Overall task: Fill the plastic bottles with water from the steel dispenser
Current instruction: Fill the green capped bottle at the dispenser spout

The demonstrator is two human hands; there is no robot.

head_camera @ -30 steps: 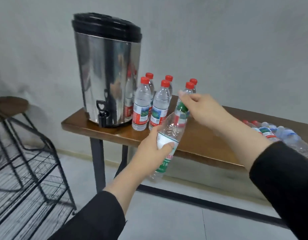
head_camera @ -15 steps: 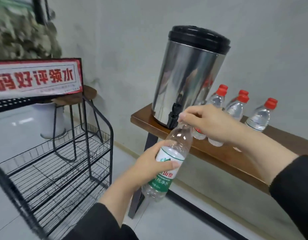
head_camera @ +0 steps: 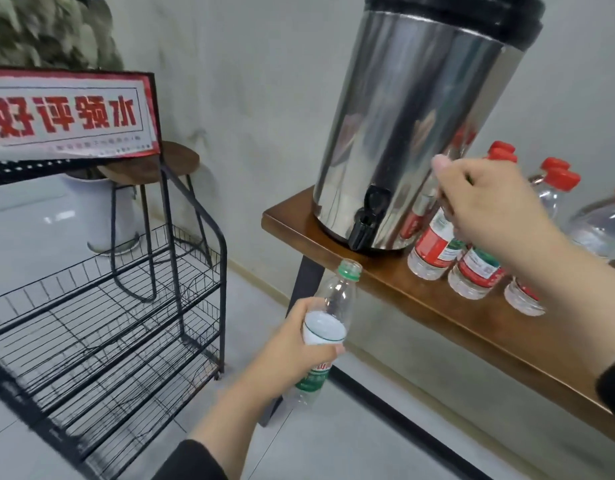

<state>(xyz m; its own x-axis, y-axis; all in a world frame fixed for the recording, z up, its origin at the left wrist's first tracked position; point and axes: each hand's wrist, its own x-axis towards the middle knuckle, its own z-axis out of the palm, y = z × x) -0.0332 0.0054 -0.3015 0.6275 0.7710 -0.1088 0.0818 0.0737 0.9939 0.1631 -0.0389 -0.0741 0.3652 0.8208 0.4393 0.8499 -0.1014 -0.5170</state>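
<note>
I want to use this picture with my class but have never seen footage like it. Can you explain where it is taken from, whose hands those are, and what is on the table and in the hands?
There is no machine here: a person wears a camera on the head, looking forward and down, so both hands are their own. The left hand grips an uncapped clear plastic bottle, held below the table edge and close to the black tap. The right hand is raised beside the steel dispenser, fingers curled; whether it holds the cap cannot be seen. The dispenser stands on a wooden table, next to a group of red-capped bottles. A black wire rack stands on the floor to the left.
</note>
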